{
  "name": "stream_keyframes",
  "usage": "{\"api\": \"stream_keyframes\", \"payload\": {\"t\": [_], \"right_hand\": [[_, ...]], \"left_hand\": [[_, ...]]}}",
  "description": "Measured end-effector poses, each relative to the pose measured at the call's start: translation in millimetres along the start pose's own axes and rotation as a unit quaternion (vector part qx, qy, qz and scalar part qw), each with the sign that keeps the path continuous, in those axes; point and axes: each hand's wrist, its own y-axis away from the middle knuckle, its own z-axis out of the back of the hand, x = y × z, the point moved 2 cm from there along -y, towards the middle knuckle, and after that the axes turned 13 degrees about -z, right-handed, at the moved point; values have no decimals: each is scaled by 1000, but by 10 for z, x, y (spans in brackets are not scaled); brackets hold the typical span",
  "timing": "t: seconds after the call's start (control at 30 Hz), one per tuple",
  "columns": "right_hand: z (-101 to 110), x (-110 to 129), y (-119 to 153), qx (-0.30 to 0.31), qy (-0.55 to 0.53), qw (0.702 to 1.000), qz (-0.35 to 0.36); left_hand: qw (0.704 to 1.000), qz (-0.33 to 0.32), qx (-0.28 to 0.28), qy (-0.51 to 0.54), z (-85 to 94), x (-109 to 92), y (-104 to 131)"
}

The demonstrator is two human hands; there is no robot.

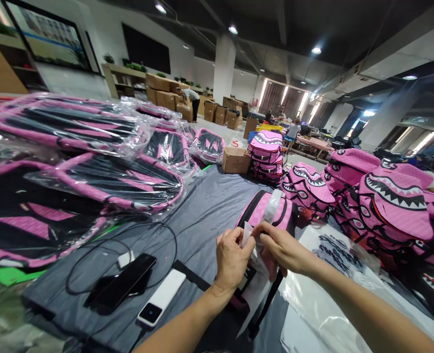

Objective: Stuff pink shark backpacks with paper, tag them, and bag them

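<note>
My left hand and my right hand meet at the centre, both pinching the top of a clear plastic bag. A strip of that bag rises above my fingers. Just behind the hands lies a pink and black backpack on the grey table cover. Part of the backpack is hidden under my hands and the bag.
Bagged pink backpacks are stacked on the left. Unbagged shark-face backpacks pile on the right, over printed plastic bags. A black phone, white power bank and cable lie near. Cardboard box and people at the back.
</note>
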Motion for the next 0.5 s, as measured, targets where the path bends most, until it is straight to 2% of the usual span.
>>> {"api": "stream_keyframes", "payload": {"t": [0.03,0.1,0.13,0.2,0.23,0.3,0.37,0.43,0.5], "right_hand": [[48,16,-14,-16,39,999,7],[177,49,-11,-100,142,983,53],[247,64,8,-156,200,963,93],[355,73,63,-236,316,898,197],[386,62,86,-246,368,861,250],[410,15,96,-227,451,799,327],[411,-32,52,-212,503,758,358],[409,-48,-27,-213,526,740,361],[408,-36,-107,-206,527,739,364]], "left_hand": [[1000,2,-8,1,-14,1,1],[1000,1,-24,4,-33,1,7],[999,-2,-31,4,-38,1,10],[999,-11,-47,-1,-41,0,16],[999,-15,-52,-2,-43,2,19],[998,-20,-59,3,-52,16,25],[998,-24,-65,11,-63,37,35],[996,-39,-80,-5,-59,44,50],[989,-94,-103,-56,-28,5,70]]}}
